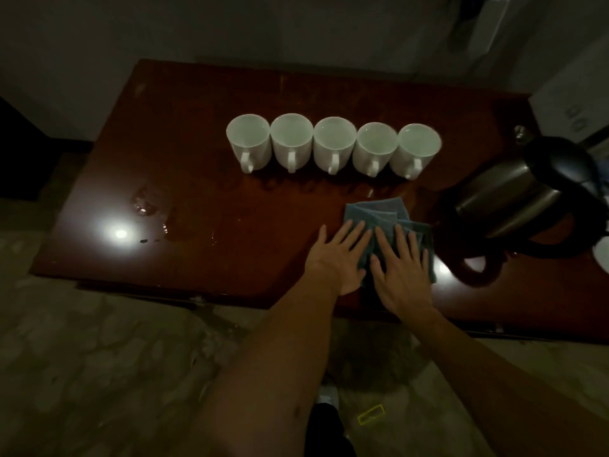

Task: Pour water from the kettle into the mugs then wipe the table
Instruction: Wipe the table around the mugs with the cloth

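Several white mugs (334, 143) stand in a row across the middle of the dark red-brown table (204, 103), handles toward me. A steel kettle (514, 202) with a black lid and handle stands at the right. A folded blue-grey cloth (379, 214) lies near the front edge. My left hand (339, 255) presses flat on the cloth's left side, partly on the table. My right hand (400, 268) lies flat on the cloth beside it, fingers straight. A puddle of water (148, 202) glistens on the table's left part.
The table's front edge runs just below my wrists. A mottled stone floor (99, 357) lies under it, with a small yellow object (370, 413) on it near my feet. A white object (603, 255) shows at the right edge beside the kettle.
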Available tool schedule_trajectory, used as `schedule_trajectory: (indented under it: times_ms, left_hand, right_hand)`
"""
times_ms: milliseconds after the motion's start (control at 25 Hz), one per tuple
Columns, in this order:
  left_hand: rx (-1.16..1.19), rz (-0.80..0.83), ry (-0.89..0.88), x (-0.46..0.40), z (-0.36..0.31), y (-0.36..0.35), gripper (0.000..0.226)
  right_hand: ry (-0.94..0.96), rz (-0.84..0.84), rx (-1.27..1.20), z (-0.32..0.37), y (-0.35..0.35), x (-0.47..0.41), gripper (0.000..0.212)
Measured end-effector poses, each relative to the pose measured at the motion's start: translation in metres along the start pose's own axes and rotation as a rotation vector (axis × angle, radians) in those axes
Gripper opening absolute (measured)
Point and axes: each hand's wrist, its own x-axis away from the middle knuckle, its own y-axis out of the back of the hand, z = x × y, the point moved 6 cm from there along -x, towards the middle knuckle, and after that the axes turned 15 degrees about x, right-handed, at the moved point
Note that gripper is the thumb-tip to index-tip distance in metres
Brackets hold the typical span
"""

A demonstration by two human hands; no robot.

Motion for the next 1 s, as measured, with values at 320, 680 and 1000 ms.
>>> schedule_trajectory:
  times_ms: [320,680,1000]
  left_hand:
    - [-0.086,-0.014,0.023,0.051,0.104,0.009,0.076]
    - [-0.054,-0.061,0.065,0.126,0.269,0.018,0.076]
    - [0.048,-0.141,0.159,0.182,0.387,0.027,0.076]
  right_hand:
    - [-0.008,0.019,-0.007,0.123,0.003,0.001,0.065]
    - [0.068,-0.010,0.009,0.305,0.013,-0.001,0.073]
    - [0.202,0.013,0.029,0.437,0.022,-0.012,0.064]
